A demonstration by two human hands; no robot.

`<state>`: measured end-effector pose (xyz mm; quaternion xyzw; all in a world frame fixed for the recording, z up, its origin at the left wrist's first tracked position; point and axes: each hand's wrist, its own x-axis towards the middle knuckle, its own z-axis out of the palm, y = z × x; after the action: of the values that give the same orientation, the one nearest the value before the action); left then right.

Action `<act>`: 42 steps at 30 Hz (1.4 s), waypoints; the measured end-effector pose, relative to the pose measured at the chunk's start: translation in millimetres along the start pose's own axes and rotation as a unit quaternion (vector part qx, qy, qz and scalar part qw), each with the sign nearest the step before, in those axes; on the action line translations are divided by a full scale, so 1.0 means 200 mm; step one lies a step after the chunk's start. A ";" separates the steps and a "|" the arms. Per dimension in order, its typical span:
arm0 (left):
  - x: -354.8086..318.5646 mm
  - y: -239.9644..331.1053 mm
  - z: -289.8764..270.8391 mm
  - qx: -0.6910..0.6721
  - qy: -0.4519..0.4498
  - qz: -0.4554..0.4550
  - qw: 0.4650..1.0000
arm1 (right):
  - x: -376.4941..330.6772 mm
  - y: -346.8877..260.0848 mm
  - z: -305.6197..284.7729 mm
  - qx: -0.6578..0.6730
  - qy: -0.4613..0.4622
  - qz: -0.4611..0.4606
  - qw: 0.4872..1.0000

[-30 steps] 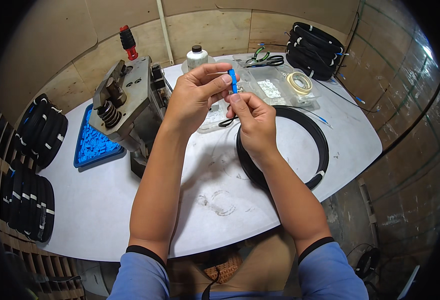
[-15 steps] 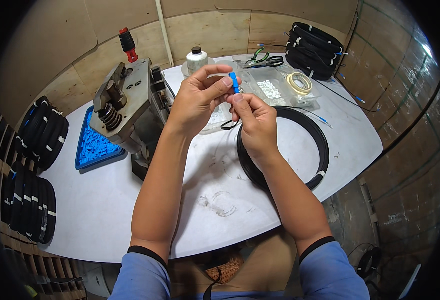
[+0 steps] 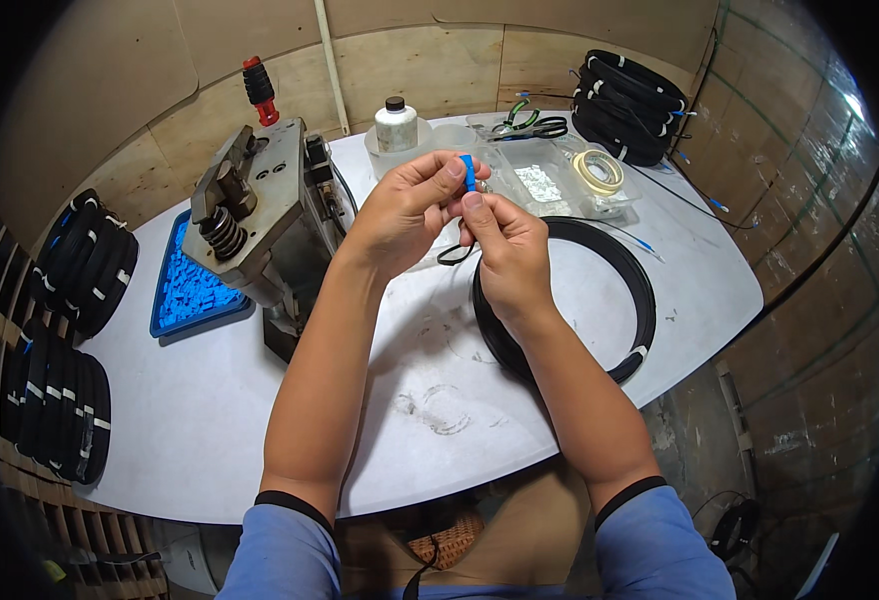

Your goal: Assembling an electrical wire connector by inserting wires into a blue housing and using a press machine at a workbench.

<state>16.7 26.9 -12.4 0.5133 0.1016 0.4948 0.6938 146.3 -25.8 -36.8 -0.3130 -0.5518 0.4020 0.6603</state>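
Relative to the preceding frame, the left hand's (image 3: 400,205) index finger lies lower, nearer its thumb. The white tabletop (image 3: 210,420) carries a metal press (image 3: 272,190) at left, a coil of black cable (image 3: 645,290) at right, partly behind the right forearm, and a blue tray (image 3: 205,321) of small blue pieces beside the press. The right hand (image 3: 508,235) pinches the lower end of a small blue connector (image 3: 469,175), held upright above the tabletop; the left grips its upper part.

Lower end of the blue piece (image 3: 469,175) hidden, apparently behind the right fingers (image 3: 479,210)
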 end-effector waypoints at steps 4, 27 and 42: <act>0.00 -0.01 -0.01 -0.010 -0.038 -0.048 0.998 | 0.00 0.02 0.00 -0.001 0.005 -0.018 1.000; 0.01 -0.01 -0.03 -0.043 -0.017 -0.036 0.998 | 0.00 0.04 0.00 0.025 0.006 -0.025 0.999; -0.01 0.04 -0.03 0.006 -0.022 -0.019 1.000 | -0.01 0.06 0.00 -0.054 0.025 -0.060 0.996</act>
<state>8.0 28.4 -9.5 0.5263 0.0985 0.4697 0.7019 143.4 -21.4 -47.0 -0.3249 -0.5735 0.3232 0.6791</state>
